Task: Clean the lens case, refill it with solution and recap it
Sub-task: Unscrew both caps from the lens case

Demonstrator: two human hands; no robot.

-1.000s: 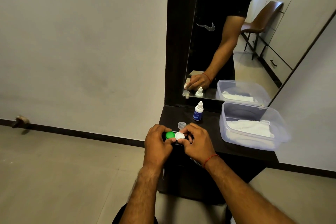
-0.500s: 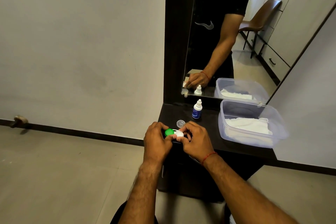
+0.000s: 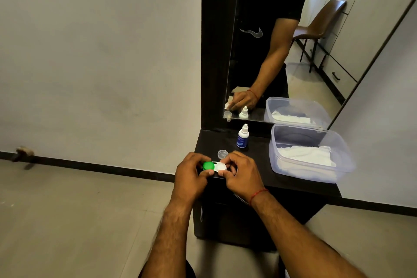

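The lens case point(image 3: 214, 166) sits at the front left of the dark counter point(image 3: 261, 166), with a green cap point(image 3: 208, 165) on its left well and a white cap point(image 3: 221, 166) on its right well. My left hand point(image 3: 190, 177) grips the case's left end, thumb beside the green cap. My right hand point(image 3: 240, 174) pinches the white cap between thumb and fingers. A small white-and-blue solution bottle point(image 3: 242, 136) stands upright behind the hands with its tip uncovered. A small clear cap point(image 3: 223, 154) lies on the counter just behind the case.
A clear plastic tub point(image 3: 316, 142) holding white cloth point(image 3: 305, 157) fills the counter's right side. A dark-framed mirror point(image 3: 270, 40) rises at the back and reflects me, the bottle and the tub. Grey floor lies to the left.
Both hands stay on the case at the same spot. My right fingers have shifted slightly on the white cap. The camera has moved a little.
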